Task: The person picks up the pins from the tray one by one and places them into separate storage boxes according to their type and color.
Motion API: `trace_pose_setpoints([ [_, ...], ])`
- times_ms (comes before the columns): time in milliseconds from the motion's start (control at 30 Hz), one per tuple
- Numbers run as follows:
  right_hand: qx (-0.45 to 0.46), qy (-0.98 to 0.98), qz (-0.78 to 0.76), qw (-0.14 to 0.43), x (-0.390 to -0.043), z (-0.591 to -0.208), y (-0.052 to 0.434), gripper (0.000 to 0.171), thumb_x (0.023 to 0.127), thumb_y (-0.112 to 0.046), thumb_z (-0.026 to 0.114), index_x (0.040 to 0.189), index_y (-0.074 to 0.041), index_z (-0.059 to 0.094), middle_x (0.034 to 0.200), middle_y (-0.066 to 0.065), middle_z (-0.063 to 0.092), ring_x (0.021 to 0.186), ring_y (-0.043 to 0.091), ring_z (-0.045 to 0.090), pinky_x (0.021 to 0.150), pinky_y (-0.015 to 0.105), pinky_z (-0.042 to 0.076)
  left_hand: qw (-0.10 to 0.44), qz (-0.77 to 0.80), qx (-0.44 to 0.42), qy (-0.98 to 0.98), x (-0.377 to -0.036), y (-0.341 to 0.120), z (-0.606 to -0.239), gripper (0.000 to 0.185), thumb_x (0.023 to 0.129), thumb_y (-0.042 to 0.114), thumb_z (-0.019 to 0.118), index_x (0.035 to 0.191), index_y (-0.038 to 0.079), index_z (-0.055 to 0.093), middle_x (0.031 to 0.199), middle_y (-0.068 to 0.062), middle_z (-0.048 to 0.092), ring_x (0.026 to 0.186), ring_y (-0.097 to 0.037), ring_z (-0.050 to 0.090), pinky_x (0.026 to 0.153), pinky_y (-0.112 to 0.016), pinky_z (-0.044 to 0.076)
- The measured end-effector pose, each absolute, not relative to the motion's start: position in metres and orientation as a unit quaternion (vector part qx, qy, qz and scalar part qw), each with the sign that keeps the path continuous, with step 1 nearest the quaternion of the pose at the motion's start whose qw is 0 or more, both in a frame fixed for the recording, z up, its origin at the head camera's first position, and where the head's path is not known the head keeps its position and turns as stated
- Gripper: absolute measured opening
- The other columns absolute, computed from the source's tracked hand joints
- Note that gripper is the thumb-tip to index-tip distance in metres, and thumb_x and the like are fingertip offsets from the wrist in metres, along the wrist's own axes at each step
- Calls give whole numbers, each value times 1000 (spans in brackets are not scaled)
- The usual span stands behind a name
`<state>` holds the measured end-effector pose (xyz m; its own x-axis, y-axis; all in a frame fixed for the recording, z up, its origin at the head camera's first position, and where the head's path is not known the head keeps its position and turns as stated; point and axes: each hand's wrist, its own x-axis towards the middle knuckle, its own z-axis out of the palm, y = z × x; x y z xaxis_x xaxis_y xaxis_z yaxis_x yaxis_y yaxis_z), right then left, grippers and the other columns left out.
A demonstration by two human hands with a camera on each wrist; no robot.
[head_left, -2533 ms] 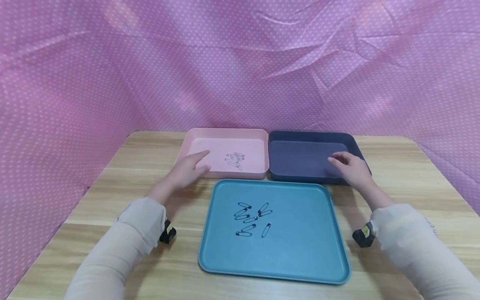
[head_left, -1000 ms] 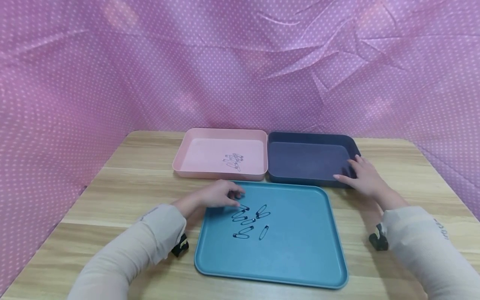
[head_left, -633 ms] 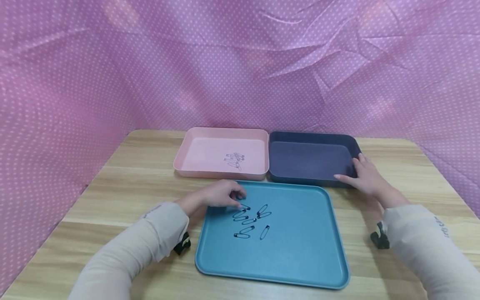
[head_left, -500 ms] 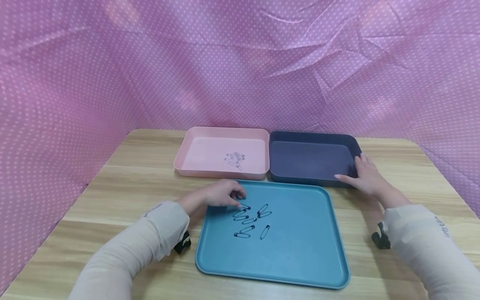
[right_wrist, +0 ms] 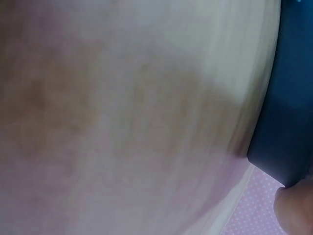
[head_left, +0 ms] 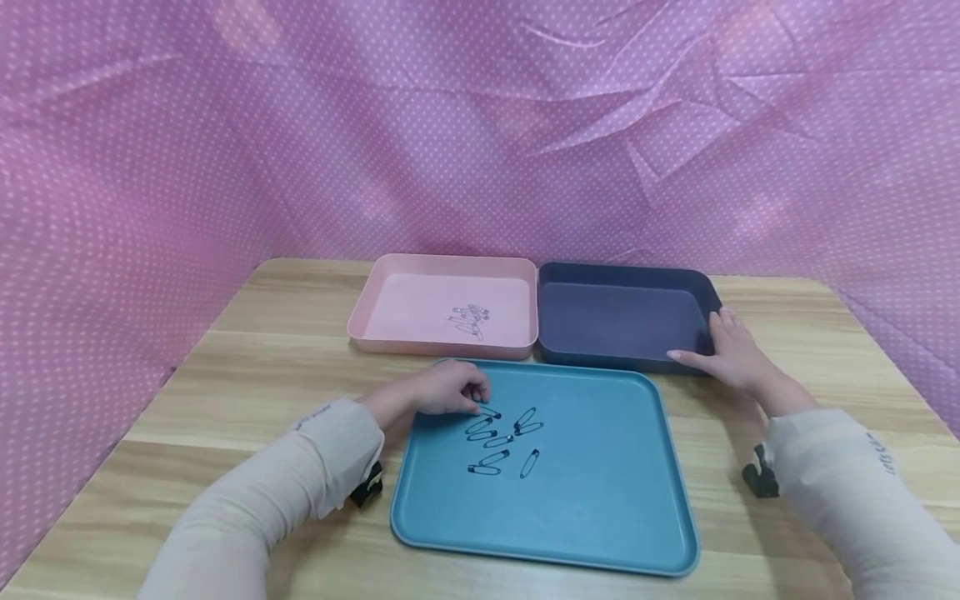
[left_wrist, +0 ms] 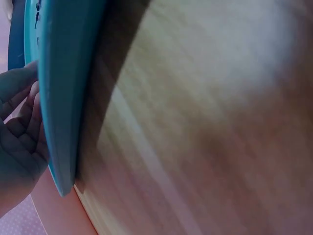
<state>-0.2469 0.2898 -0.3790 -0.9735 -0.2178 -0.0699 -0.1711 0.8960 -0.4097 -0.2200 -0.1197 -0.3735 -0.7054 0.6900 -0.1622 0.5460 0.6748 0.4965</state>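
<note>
A teal tray [head_left: 600,500] lies in front of me with several black safety pins [head_left: 501,439] in a loose cluster. My left hand [head_left: 450,390] hovers over the tray's far left part, its curled fingertips pinching the topmost pin of the cluster. The left wrist view shows those fingers [left_wrist: 22,122] beside the teal tray's rim [left_wrist: 63,98]. My right hand [head_left: 726,354] grips the near right corner of the navy tray [head_left: 615,321], thumb along the front wall and fingers over the right rim. That navy tray wall [right_wrist: 288,98] also fills the right wrist view's edge.
A pink tray [head_left: 390,308] behind the teal one holds several small silver pins [head_left: 469,321]. All three trays sit on a wooden table [head_left: 247,375]. Pink dotted cloth [head_left: 480,125] walls in the back and sides. Black wrist-camera mounts hang under both sleeves.
My left hand came from the pink tray down to the black pins and has stayed there. My right hand slid to the navy tray's right corner. The last half second shows almost no movement.
</note>
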Motion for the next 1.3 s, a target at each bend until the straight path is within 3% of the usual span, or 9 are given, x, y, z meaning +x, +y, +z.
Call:
trace_pose_setpoints([
  [433,-101,970,-207,71,-249,-378,285,102,79,-54,48,127,18,-6,131,35,-17,120,45,-16,95,56,-3,161,169,344,909,-220,-117,-372,15,80,17,61,67,19,54,66,9,52,63,-7,47,60,-21,40],
  [1300,-95,970,-212,73,-248,-378,291,104,78,-56,48,128,16,-6,133,32,-17,121,42,-17,95,56,-4,150,336,318,874,-256,-82,-348,5,85,14,55,81,11,55,75,0,54,70,-14,49,62,-24,41],
])
